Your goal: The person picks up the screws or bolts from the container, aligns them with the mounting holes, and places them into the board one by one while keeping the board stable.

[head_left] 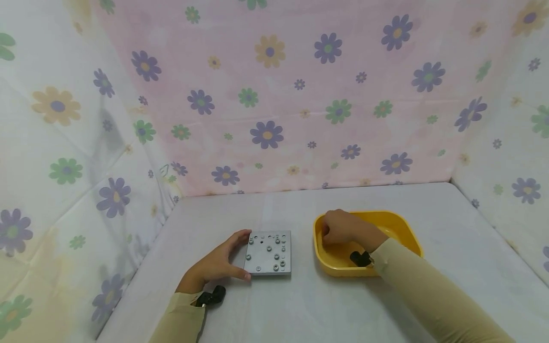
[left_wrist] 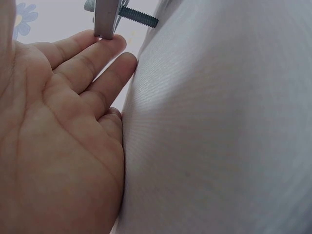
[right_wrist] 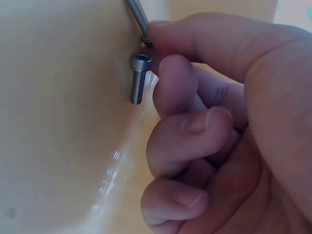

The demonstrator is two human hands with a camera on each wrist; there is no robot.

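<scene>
A square silver metal plate [head_left: 265, 262] carries several socket head screws, set in some of its holes. My left hand [head_left: 216, 259] holds the plate's left side, thumb at the near corner and index finger at the far one. Its fingertips meet the plate's edge [left_wrist: 105, 22] in the left wrist view, where a threaded screw shank [left_wrist: 140, 17] sticks out underneath. Inside a yellow bin [head_left: 339, 272], my right hand [head_left: 345, 227] has its fingers curled. Its thumb and index finger pinch at a screw [right_wrist: 138, 14]; another socket head screw [right_wrist: 140, 73] lies just below these fingertips.
The plate and bin stand on a white-covered table [head_left: 300, 314], with a gap between them. Flowered cloth [head_left: 300, 95] encloses the back and both sides. A small black wrist camera [head_left: 212, 295] sits at the left cuff, another [head_left: 360, 258] at the right.
</scene>
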